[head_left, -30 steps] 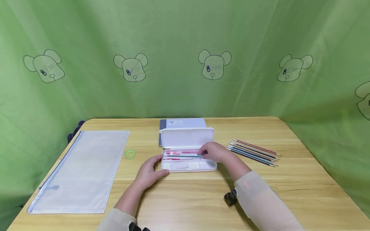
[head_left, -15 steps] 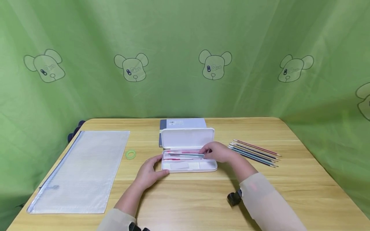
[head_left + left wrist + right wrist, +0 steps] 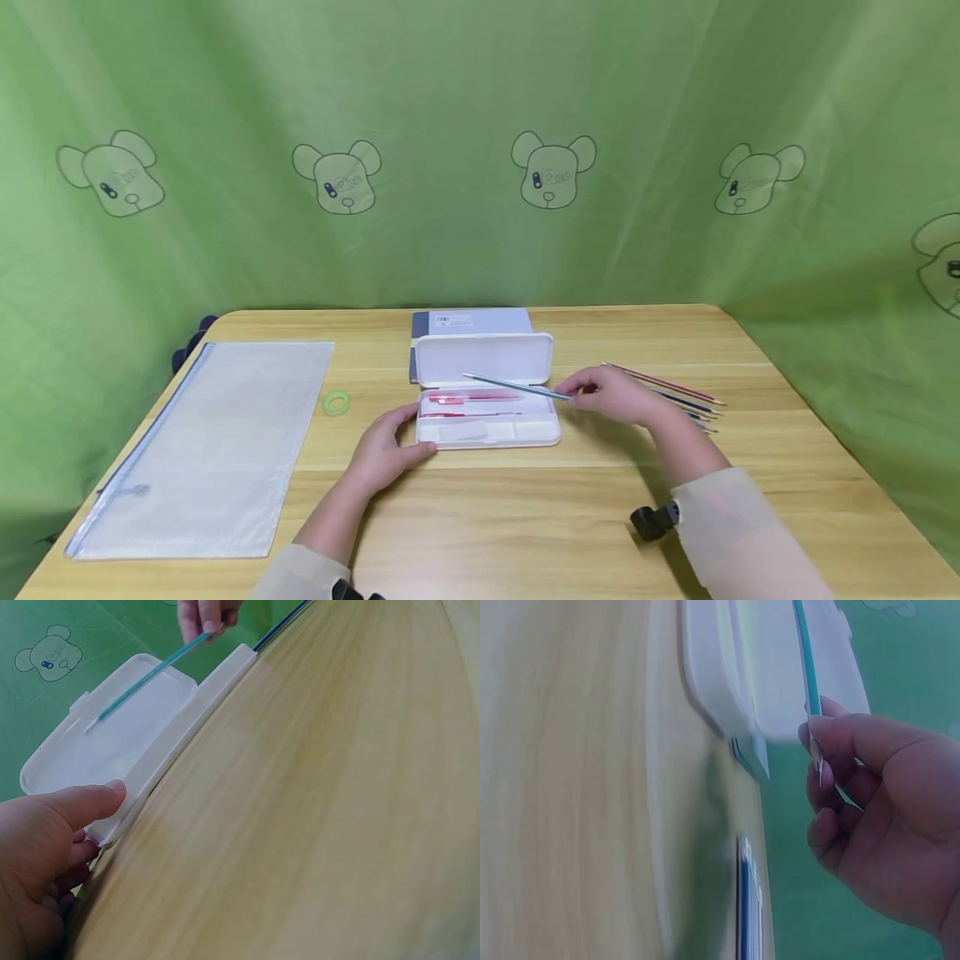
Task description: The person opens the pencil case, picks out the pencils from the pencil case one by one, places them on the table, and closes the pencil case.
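My right hand [image 3: 618,396] pinches a teal pencil [image 3: 517,386] near its sharpened end, just off the right side of an open white pencil case [image 3: 536,432]. The pencil slants up and left above the case, eraser end away from the hand. In the right wrist view, the pencil's bare point [image 3: 817,769] sticks out past the thumb. My left hand [image 3: 386,450] grips the left end of the case, thumb at the front corner and fingers at the side. Inside lie a red pen [image 3: 480,397], a thin red refill-like stick [image 3: 468,414] and a white block [image 3: 463,431].
Several pencils [image 3: 678,388] lie to the right, partly behind my right hand. Behind the case's raised lid lies a blue-grey book [image 3: 480,320]. A green ring [image 3: 336,403] and a white mesh zip pouch [image 3: 202,450] are on the left of the wooden table [image 3: 480,525].
My right hand has lifted the teal pencil out of the case and moved right with it. The left hand stays on the case.
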The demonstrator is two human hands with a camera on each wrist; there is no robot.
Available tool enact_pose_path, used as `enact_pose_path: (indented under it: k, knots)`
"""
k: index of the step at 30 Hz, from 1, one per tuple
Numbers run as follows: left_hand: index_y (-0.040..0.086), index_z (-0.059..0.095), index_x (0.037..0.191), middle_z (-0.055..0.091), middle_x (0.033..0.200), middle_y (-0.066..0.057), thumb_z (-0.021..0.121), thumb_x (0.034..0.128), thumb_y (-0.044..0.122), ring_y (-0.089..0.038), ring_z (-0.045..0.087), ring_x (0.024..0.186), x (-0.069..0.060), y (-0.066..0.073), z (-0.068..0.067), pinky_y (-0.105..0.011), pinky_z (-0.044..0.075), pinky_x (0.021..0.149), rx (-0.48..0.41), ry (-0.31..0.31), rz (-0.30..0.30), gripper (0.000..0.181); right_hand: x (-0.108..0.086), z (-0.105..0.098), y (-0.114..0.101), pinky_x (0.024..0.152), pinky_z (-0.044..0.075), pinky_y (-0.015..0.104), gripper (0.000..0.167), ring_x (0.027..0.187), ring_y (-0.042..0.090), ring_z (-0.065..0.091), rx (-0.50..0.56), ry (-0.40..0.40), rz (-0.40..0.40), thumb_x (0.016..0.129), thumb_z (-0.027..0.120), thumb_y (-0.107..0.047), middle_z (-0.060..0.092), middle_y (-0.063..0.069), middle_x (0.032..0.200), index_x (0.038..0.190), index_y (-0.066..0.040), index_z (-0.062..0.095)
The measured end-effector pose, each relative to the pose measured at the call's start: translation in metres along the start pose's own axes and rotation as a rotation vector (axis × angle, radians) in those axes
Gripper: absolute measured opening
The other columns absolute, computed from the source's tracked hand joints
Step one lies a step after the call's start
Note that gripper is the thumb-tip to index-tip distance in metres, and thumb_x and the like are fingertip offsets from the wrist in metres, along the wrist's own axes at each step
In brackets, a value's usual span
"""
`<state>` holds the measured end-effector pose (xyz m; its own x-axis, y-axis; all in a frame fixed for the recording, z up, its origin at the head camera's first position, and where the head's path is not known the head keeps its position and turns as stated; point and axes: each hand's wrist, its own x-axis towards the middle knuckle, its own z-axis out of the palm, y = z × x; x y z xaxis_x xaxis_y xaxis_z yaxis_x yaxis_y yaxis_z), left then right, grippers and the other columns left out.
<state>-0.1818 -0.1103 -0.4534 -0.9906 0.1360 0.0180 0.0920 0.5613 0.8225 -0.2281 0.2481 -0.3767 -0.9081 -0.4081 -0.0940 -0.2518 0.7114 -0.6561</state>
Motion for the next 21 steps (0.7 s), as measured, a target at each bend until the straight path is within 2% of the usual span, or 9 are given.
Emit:
enact_pose_path:
  k: [6, 13, 17, 21]
  knots:
    - [0.007, 0.051, 0.141, 0.053, 0.144, -0.015, 0.079, 0.0807, 0.029, -0.039, 0.042, 0.138, 0.0, 0.0, 0.0, -0.054, 0.031, 0.118, 0.0, 0.002, 0.002, 0.07, -0.027, -0.018, 0.019, 0.084, 0.051, 0.03, 0.025, 0.1, 0.018, 0.061, 0.01, 0.042, 0.027, 0.091, 0.064, -0.012, 0.069, 0.014, 0.111, 0.114, -0.002, 0.07]
    - [0.007, 0.051, 0.142, 0.052, 0.145, -0.014, 0.078, 0.0809, 0.03, -0.038, 0.042, 0.139, 0.0, 0.0, 0.001, -0.054, 0.031, 0.118, 0.004, 0.001, -0.002, 0.07, -0.06, -0.037, 0.043, 0.077, 0.052, 0.021, 0.026, 0.095, 0.012, 0.059, -0.042, 0.09, 0.066, 0.094, 0.063, -0.016, 0.069, 0.014, 0.112, 0.116, -0.004, 0.069]
    - [0.007, 0.051, 0.142, 0.052, 0.145, -0.015, 0.078, 0.081, 0.03, -0.039, 0.042, 0.139, 0.0, 0.0, 0.0, -0.054, 0.031, 0.118, 0.001, 0.001, -0.001, 0.07, -0.078, -0.045, 0.055, 0.075, 0.053, 0.021, 0.027, 0.095, 0.01, 0.059, -0.062, 0.105, 0.082, 0.094, 0.063, -0.017, 0.069, 0.017, 0.113, 0.117, -0.002, 0.069]
    - [0.006, 0.05, 0.141, 0.052, 0.145, -0.016, 0.078, 0.0809, 0.029, -0.039, 0.042, 0.139, -0.001, 0.0, 0.0, -0.054, 0.031, 0.118, -0.005, 0.002, 0.001, 0.071, -0.093, -0.051, 0.067, 0.073, 0.052, 0.02, 0.027, 0.091, 0.0, 0.057, -0.097, 0.129, 0.111, 0.095, 0.063, -0.017, 0.069, 0.017, 0.113, 0.116, -0.003, 0.069]
